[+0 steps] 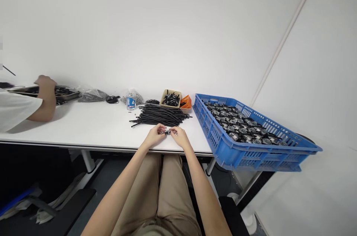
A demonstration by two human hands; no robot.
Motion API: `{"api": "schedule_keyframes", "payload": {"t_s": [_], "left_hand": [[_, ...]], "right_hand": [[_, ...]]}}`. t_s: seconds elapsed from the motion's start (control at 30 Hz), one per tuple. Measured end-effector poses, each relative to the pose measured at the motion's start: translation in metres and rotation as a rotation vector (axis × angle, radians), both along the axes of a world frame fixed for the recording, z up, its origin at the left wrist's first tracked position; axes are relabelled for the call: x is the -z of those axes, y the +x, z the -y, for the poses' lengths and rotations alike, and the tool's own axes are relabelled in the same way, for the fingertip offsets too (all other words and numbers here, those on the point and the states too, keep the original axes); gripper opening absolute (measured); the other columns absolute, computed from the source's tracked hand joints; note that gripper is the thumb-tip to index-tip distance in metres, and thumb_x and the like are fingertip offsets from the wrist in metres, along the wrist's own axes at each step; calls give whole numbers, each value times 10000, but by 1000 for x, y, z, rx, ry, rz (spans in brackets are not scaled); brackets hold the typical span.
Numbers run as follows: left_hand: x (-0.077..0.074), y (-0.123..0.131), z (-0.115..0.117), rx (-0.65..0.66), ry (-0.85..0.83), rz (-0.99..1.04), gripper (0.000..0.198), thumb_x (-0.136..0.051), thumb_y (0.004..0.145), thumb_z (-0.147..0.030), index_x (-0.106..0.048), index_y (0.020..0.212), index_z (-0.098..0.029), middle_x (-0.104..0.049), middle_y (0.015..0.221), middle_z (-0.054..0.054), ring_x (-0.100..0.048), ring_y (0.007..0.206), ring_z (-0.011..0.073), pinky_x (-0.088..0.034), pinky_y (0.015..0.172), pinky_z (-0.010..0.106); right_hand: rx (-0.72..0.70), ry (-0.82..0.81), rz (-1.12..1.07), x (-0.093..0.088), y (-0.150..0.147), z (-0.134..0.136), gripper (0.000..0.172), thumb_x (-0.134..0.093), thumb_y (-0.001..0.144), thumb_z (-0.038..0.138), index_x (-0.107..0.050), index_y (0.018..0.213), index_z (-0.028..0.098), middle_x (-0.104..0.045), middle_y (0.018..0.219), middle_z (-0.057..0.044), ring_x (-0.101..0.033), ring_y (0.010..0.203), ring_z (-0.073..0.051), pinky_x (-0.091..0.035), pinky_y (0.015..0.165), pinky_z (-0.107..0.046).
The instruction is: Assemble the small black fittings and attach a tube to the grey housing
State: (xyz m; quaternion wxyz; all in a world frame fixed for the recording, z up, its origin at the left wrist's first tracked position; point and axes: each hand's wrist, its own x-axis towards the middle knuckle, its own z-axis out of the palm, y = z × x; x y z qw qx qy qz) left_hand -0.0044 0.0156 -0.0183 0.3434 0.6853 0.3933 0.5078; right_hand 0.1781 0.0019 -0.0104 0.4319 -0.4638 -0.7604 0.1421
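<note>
Near the front edge of the white table, my left hand [155,135] and my right hand [180,136] meet around a small black-and-silver part [167,132]. The fingers of both hands are closed on it, one from each side; its exact kind is too small to make out. Just beyond my hands lies a pile of black flexible tubes [161,115]. Behind the pile stands a beige basket [162,97] holding small black and metallic pieces. An orange basket [187,101] is tilted beside it.
On the right, a large blue crate [223,150] full of round black-and-silver units overhangs the table edge. A clear bottle [131,101] and plastic bags [92,95] stand along the wall. At far left, a co-worker's arm [47,102] reaches over a dark tray [69,96].
</note>
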Motion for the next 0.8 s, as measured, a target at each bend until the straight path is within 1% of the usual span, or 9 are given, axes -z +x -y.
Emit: {"api": "schedule_keyframes", "payload": {"t_s": [0.4, 0.63, 0.8], "left_hand": [[-1, -1, 0, 12, -14, 19, 302, -668, 609, -270, -612, 890, -176, -669, 855, 48, -633, 850, 192, -520, 792, 331], [-4, -1, 3, 16, -12, 10, 288, -620, 626, -255, -611, 900, -169, -653, 880, 56, -625, 860, 190, -518, 812, 333], [-4, -1, 2, 1, -15, 15, 257, -605, 636, -234, -621, 885, -171, -668, 881, 57, -631, 854, 188, -526, 813, 327]], "right_hand": [[12, -8, 0, -1, -2, 1, 246, -571, 831, 76, -716, 996, 187, -700, 943, -44, -636, 829, -156, -492, 820, -279], [4, -8, -15, -2, -1, 2, 242, -574, 832, 69, -714, 1002, 168, -702, 962, -54, -635, 827, -158, -489, 804, -271], [4, -3, -12, -2, -1, 2, 240, -575, 832, 72, -713, 997, 180, -702, 959, -47, -636, 828, -157, -489, 812, -268]]}}
